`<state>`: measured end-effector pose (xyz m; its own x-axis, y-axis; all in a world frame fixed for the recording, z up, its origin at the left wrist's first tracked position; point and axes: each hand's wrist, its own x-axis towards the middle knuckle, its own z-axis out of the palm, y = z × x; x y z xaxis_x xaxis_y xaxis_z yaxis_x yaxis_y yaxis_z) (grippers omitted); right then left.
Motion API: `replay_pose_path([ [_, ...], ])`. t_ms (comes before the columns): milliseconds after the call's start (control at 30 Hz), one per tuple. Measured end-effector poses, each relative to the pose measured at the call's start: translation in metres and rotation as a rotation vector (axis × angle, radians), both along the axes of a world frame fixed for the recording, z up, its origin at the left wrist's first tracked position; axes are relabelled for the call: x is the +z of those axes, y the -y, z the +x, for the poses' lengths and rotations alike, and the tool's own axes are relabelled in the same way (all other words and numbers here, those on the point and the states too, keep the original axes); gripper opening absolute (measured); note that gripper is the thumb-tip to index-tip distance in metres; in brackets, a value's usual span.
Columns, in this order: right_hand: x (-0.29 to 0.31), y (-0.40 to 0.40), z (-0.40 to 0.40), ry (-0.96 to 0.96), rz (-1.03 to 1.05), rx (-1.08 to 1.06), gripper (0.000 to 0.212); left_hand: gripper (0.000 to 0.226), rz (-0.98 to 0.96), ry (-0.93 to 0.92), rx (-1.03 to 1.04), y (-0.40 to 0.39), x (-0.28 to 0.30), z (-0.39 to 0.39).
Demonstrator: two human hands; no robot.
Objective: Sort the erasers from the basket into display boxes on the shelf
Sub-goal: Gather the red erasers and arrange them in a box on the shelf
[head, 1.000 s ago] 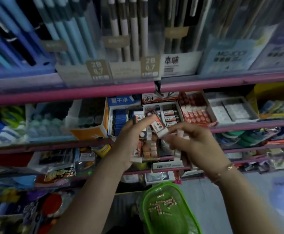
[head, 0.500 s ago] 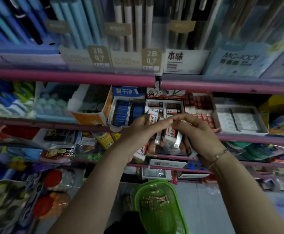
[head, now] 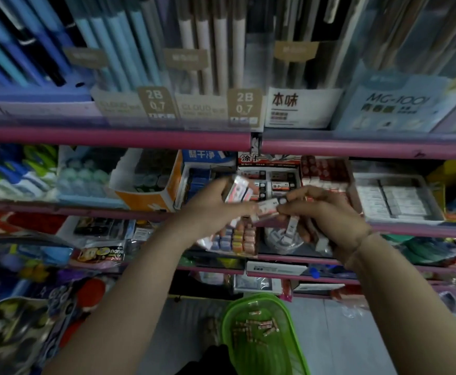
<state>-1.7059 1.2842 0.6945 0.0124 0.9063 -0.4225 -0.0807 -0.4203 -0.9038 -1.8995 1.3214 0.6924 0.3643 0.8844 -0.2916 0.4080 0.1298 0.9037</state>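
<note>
Your left hand [head: 210,209] was up in front of the shelf [head: 113,138], and its grip was closed around a few erasers [head: 237,189] with red and white wrappers. Your right hand [head: 327,212] was just beside it, and its grip pinched one more eraser [head: 269,205] by the end. That eraser lay between your two hands, and your left fingertips touched its other end. More small things stuck out from under your right palm, but they were too blurry to tell what they were.

Both hands were in front of the open display box [head: 269,169] with red and black erasers in it. A box of blue erasers [head: 194,180] stood just to its left, and a box of red ones [head: 327,171] just to its right.

The green basket [head: 293,345] sat low on the floor, well below your hands. Some small erasers [head: 256,327] lay in it.
</note>
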Motion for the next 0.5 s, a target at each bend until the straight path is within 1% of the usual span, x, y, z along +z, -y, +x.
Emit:
replay_pose_path([
  [33,0.003,-0.01,-0.004,0.037,0.002,-0.016,0.012,0.017,0.059,-0.056,0.015,-0.012,0.003,0.001],
  [100,0.004,-0.034,-0.013,0.163,-0.021,-0.086,0.007,0.022,0.14,-0.177,0.113,-0.036,0.006,0.001],
  [167,0.001,-0.059,-0.022,0.333,-0.077,-0.129,0.008,0.032,0.16,-0.325,0.157,-0.053,0.003,-0.001],
  [200,-0.003,-0.07,-0.026,0.394,-0.11,-0.104,0.006,0.036,0.162,-0.362,0.145,-0.058,-0.001,-0.002],
  [267,-0.016,-0.087,-0.031,0.486,-0.165,-0.019,0.014,0.036,0.154,-0.325,0.126,-0.06,-0.012,-0.004],
  [333,-0.03,-0.097,-0.032,0.521,-0.205,0.005,0.023,0.028,0.11,-0.206,0.147,-0.058,-0.023,-0.008],
  [400,-0.04,-0.102,-0.033,0.585,-0.242,0.053,0.016,0.03,0.036,-0.104,0.185,-0.055,-0.033,-0.013],
  [433,-0.044,-0.104,-0.034,0.616,-0.259,0.063,0.018,0.033,0.005,-0.067,0.205,-0.054,-0.037,-0.016],
  [500,-0.05,-0.106,-0.035,0.652,-0.281,0.045,0.029,0.03,-0.028,0.0,0.231,-0.05,-0.041,-0.021],
])
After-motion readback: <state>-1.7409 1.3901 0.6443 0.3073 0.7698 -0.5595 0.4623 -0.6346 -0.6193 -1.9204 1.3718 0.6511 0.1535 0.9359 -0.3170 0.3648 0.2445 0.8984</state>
